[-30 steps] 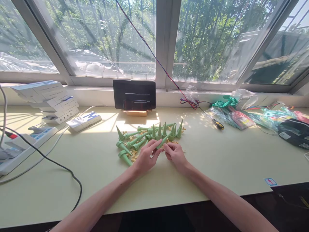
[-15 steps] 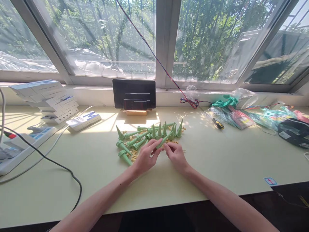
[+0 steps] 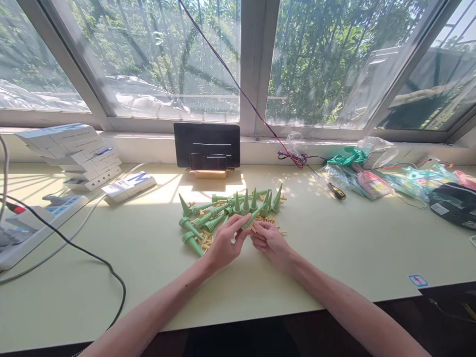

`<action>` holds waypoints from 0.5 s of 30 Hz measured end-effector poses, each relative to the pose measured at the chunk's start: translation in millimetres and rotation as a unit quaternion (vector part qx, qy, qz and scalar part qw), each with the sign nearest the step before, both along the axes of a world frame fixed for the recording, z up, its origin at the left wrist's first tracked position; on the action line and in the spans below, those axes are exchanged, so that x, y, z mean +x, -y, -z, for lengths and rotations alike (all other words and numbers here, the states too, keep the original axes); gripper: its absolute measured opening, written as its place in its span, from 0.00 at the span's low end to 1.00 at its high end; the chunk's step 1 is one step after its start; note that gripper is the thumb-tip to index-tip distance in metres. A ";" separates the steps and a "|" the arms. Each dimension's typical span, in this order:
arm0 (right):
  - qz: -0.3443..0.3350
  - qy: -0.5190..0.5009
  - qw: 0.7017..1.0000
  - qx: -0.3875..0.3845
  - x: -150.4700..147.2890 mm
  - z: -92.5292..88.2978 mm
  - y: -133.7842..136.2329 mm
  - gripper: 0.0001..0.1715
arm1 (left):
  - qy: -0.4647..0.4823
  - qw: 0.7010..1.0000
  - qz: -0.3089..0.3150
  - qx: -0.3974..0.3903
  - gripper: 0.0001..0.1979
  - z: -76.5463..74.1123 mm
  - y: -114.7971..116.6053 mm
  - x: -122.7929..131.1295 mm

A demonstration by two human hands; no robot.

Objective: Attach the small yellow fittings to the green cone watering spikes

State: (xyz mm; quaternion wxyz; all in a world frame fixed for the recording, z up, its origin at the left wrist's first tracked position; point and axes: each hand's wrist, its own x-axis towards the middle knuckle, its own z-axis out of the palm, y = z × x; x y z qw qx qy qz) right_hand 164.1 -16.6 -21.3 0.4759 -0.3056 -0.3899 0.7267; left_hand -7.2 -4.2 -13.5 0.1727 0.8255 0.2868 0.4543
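A heap of green cone-shaped spikes with small yellow pieces among them lies on the pale table. My left hand pinches one green spike that points up and to the right. My right hand is closed on a small yellow piece at the spike's lower end. The two hands meet just in front of the heap.
A dark tablet with a phone on a wooden stand is behind the heap. White boxes, a power strip and a black cable are at the left. A screwdriver, plastic bags and a black pouch are at the right.
My hands have stayed in place; the right hand's fingers have shifted a little at the spike's end.
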 end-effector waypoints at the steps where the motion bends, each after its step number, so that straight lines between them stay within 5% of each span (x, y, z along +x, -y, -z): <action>1: 0.001 0.005 1.000 0.003 0.0 0.1 0.2 0.23 | 0.001 1.000 0.000 0.001 0.21 -0.2 0.0 -0.1; 5: 0.074 0.110 0.987 0.087 -1.2 0.4 3.0 0.23 | 0.003 1.000 0.003 -0.009 0.21 0.1 -0.1 0.0; 11: 0.206 0.281 0.903 0.250 -3.2 -1.6 6.9 0.23 | -0.009 1.000 -0.011 -0.003 0.19 2.6 -0.4 0.5; 15: 0.154 0.226 0.944 0.184 -1.6 0.3 4.8 0.23 | -0.007 1.000 -0.015 -0.006 0.18 2.5 0.4 0.5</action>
